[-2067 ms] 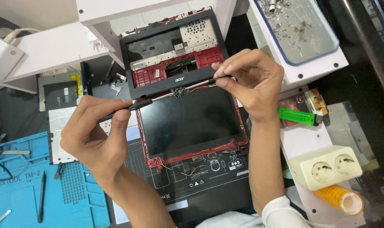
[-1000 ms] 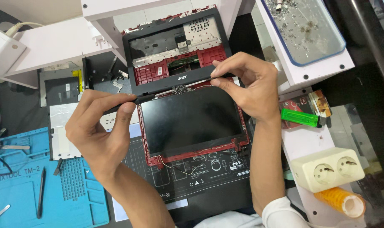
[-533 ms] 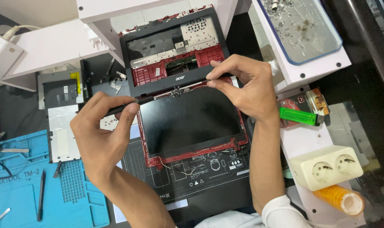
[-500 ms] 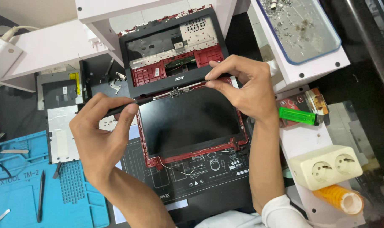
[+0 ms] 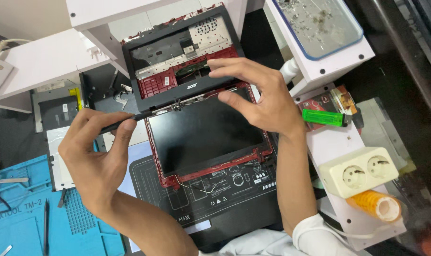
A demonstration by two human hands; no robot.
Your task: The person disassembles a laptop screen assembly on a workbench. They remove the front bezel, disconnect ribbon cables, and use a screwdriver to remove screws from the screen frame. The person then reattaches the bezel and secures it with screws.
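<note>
A dismantled laptop lies on the black work mat [image 5: 225, 204]: its dark screen panel [image 5: 203, 135] rests in a red frame, and the black bezel frame [image 5: 187, 87] stands tilted above it. My left hand [image 5: 99, 154] pinches the bezel's lower left corner between thumb and fingers. My right hand [image 5: 258, 95] hovers over the bezel's lower right part, fingers spread and curved, thumb near the screen's top edge; it grips nothing that I can see.
A blue repair mat [image 5: 21, 213] with tools lies at the left. At the right stand a white socket block [image 5: 357, 170], a green lighter [image 5: 322, 117], an orange tape roll [image 5: 374, 206] and a tray of screws [image 5: 319, 23]. White shelving [image 5: 44, 66] is behind.
My right hand let go of the bezel's right edge and lifted, its fingers spreading. My left hand stays pinched on the left corner. The view shifted slightly.
</note>
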